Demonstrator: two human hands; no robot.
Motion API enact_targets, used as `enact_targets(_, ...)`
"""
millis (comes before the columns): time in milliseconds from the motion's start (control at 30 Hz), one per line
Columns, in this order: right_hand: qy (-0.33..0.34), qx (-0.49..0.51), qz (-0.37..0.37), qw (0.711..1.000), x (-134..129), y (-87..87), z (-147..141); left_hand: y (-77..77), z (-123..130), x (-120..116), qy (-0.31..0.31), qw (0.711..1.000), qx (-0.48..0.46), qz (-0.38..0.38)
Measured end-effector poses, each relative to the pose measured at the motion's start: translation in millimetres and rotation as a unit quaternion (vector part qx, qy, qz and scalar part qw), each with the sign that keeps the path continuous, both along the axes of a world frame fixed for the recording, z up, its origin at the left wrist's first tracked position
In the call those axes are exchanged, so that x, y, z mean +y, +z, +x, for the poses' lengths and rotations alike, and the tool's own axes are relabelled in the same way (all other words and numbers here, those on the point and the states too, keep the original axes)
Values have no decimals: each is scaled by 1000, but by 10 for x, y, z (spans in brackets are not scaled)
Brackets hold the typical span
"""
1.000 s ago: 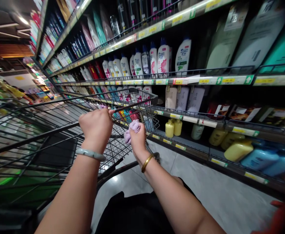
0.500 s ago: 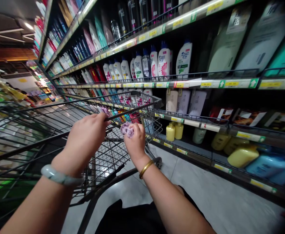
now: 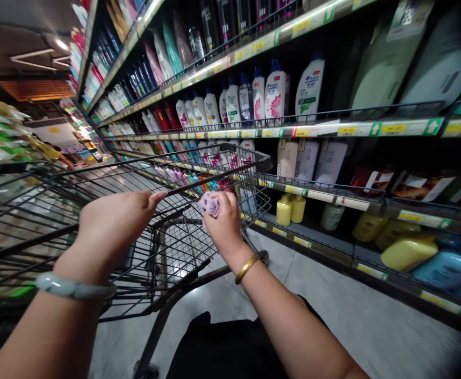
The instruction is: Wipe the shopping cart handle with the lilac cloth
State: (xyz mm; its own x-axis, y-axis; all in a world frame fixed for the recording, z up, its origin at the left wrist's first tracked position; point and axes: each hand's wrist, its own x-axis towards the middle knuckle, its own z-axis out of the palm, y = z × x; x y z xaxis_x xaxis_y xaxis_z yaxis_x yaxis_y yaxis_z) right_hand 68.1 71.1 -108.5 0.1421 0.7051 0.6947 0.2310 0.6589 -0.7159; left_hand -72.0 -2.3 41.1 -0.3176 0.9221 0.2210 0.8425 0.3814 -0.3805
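My right hand [image 3: 224, 223], with a gold bangle, is closed around a small lilac crocheted item [image 3: 210, 203] above the black wire shopping cart [image 3: 183, 247]. To its left, my left hand [image 3: 114, 226] hovers over or rests on the cart; contact is unclear. A pale green bangle [image 3: 74, 287] circles that wrist. One digit points right near the cart's rim, and its other fingers are hidden behind the back of the hand.
Shelves with white shampoo bottles [image 3: 276, 95] and boxes [image 3: 288, 159] run along the right. Yellow bottles [image 3: 408, 251] stand low. Blurred green and white packages [image 3: 1, 131] are at the left. Grey floor tiles [image 3: 270, 310] show below.
My left hand has moved left, away from the cart rim and from my right hand. My right hand still holds the lilac item. The view has shifted slightly, with the shelves further right.
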Motion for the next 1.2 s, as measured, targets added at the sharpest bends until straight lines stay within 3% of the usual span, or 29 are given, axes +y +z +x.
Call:
enact_targets(67,30,-10,78,996,-117,116,-89,-36,10,-17,-18,1000,7,24)
enact_targets(133,36,-50,107,992,-215,136,-185,-71,7,-36,-35,998,7,47)
enact_targets(267,3,-106,32,994,-258,-183,-242,-113,1,-59,-53,996,-9,68)
enact_targets(367,-11,-69,-33,997,-255,-333,-174,-121,23,-69,-74,994,-15,77)
enact_targets(433,-18,-36,-27,999,-292,-199,-151,-115,53,-87,-82,993,-12,84)
enact_targets(600,-21,-27,91,995,-427,477,-234,-56,138,-189,-99,994,-5,54)
enact_targets(667,-32,-47,95,994,-446,507,-218,-27,180,-241,-93,995,-7,42)
enact_targets(767,-53,-62,37,996,-438,142,-63,0,267,-322,-71,997,-9,34)
enact_targets(867,-91,-13,-95,991,-439,-337,146,2,368,-402,-60,998,-10,35)
enact_targets(933,-106,31,-146,983,-478,-445,223,-5,434,-445,-55,997,-12,46)
enact_targets(1000,-91,66,-127,986,-552,-313,220,-15,491,-478,-58,997,-12,54)
enact_targets(1133,-34,69,1,997,-710,173,112,-36,584,-529,-62,996,-19,55)
enact_targets(1200,-35,43,28,998,-743,173,97,-41,634,-566,-70,996,-17,55)
